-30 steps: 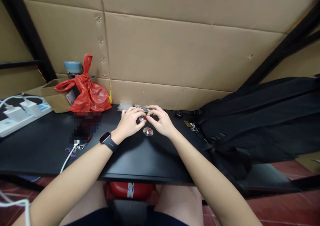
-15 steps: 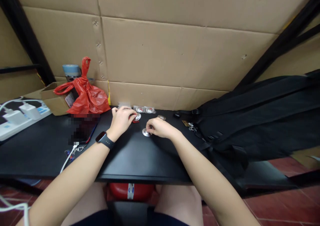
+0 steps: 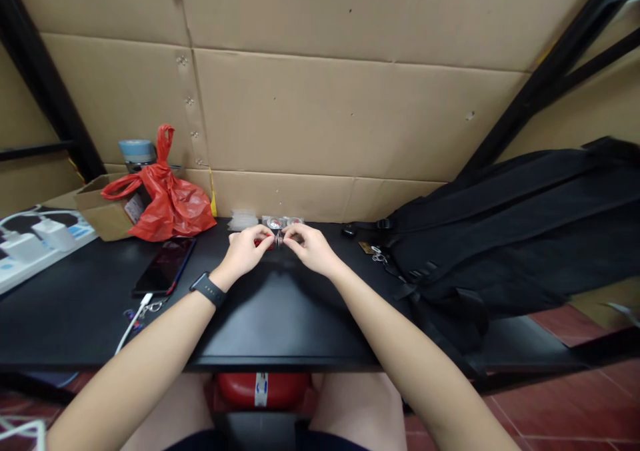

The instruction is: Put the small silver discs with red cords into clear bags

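Above the black table (image 3: 285,318), my left hand (image 3: 250,246) and my right hand (image 3: 307,244) meet almost fingertip to fingertip. Small shiny metal discs (image 3: 278,239) stand on edge between them, each hand pinching one; whether they touch cannot be made out. Something red (image 3: 260,242) shows by my left fingers. Right behind the hands lie wrapped round silver pieces (image 3: 275,223) with red centres, and clear plastic wrappers (image 3: 243,220) are to their left.
At the left are a red plastic bag (image 3: 173,204), an open cardboard box (image 3: 107,211), a phone (image 3: 165,266) with a white cable, and a power strip (image 3: 47,254). A black backpack (image 3: 520,224) with keys (image 3: 379,254) fills the right. Cardboard (image 3: 310,118) walls the back.
My hands have come together, bringing the two discs from apart and flat-lying to upright between the fingertips. The view has shifted slightly.
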Tool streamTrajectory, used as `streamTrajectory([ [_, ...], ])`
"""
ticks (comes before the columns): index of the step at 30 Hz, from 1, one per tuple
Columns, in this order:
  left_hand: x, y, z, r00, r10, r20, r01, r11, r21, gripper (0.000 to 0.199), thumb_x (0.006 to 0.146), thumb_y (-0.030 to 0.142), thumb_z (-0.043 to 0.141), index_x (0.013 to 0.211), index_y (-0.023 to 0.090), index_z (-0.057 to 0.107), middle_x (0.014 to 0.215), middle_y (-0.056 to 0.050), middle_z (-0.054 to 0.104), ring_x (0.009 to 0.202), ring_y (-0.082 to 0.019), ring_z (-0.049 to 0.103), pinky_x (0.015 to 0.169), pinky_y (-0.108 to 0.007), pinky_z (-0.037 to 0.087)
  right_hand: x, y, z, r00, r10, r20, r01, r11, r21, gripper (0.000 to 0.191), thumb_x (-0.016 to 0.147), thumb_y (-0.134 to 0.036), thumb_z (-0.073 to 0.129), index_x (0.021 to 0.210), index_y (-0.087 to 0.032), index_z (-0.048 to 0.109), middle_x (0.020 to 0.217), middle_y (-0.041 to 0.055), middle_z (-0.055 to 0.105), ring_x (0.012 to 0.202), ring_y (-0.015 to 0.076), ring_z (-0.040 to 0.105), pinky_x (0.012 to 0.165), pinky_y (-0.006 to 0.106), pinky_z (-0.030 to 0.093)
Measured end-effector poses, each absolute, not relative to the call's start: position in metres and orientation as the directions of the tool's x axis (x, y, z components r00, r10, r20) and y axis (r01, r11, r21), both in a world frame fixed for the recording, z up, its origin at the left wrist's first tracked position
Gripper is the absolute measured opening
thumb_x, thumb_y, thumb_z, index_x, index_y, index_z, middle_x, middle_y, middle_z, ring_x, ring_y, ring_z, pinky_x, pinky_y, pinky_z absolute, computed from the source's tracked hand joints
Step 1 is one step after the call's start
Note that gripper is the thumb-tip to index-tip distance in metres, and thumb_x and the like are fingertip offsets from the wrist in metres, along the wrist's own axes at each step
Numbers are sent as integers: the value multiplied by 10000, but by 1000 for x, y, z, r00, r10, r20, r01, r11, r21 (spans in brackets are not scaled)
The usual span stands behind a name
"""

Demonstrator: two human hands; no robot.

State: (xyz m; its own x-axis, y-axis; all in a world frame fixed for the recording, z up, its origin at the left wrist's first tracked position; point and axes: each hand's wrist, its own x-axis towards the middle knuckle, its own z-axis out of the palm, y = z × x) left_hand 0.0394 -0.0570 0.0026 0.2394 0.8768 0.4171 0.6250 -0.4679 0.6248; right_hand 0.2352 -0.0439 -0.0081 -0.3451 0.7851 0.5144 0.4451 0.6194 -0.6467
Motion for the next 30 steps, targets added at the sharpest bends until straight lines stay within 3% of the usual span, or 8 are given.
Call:
streamTrajectory([
  [3, 41, -57, 0, 251, 868, 429, 531, -494, 689, 151, 907, 336, 541, 870, 234, 647, 886, 14, 763, 863, -183, 723, 884, -301, 468, 229, -45, -13, -298, 871, 391, 284, 472, -835, 154, 883, -326, 594, 830, -182, 580, 1097, 105, 677, 809, 202, 719, 570, 292, 594],
  [5, 41, -56, -2, 249, 866, 432, 504, -497, 706, 151, 905, 337, 541, 869, 232, 642, 895, 11, 761, 865, -184, 725, 891, -300, 481, 227, -45, -16, -292, 895, 338, 171, 396, -902, 187, 856, -362, 632, 855, -186, 568, 1082, 91, 671, 776, 193, 732, 532, 270, 598],
  [9, 39, -54, -5, 258, 866, 428, 497, -499, 710, 162, 903, 353, 540, 868, 231, 640, 893, 11, 759, 866, -187, 725, 895, -304, 498, 227, -43, -20, -309, 904, 295, 11, 313, -950, 294, 811, -360, 694, 1055, -233, 589, 1144, 58, 653, 770, 152, 731, 588, 267, 626],
  [15, 39, -52, -8, 255, 870, 423, 506, -492, 709, 181, 907, 373, 537, 906, 234, 653, 884, 13, 760, 858, -182, 723, 869, -298, 499, 227, -46, -18, -349, 901, 259, 3, 277, -961, 417, 785, -370, 736, 1172, -232, 665, 1064, 66, 709, 883, 196, 720, 710, 327, 635],
  [19, 34, -48, -4, 258, 853, 454, 658, -499, 564, 183, 900, 378, 554, 964, 254, 672, 987, -4, 758, 963, -218, 690, 919, -371, 465, 229, -45, -16, -340, 846, 410, 148, 479, -865, 445, 725, -330, 789, 1148, -228, 697, 1218, 79, 669, 916, 196, 693, 777, 345, 610],
  [23, 8, -35, -4, 104, 887, 451, 899, -277, 338, 292, 894, 352, 536, 1123, 220, 659, 1178, -103, 707, 1176, -345, 568, 954, -521, 420, 237, -46, -10, -411, 736, 538, 417, 676, -607, 360, 782, -200, 692, 1138, -243, 715, 1240, 88, 635, 1004, 202, 652, 761, 320, 576],
  [26, -15, -20, -13, 144, 934, 326, 961, -211, 181, 321, 898, 327, 492, 1113, 199, 693, 1272, -144, 655, 1171, -363, 556, 956, -538, 420, 242, -48, -6, -461, 698, 547, 510, 713, -481, 375, 784, -135, 657, 1138, -249, 711, 1216, 84, 635, 1071, 215, 626, 833, 350, 548],
  [30, -26, -7, -28, 283, 937, 204, 944, -310, 114, 392, 902, 340, 470, 1225, 231, 665, 1474, -115, 504, 1311, -337, 459, 1033, -525, 384, 244, -47, -5, -473, 700, 535, 542, 710, -449, 372, 793, -142, 658, 1150, -239, 700, 1223, 85, 630, 1093, 222, 618, 888, 374, 524],
])
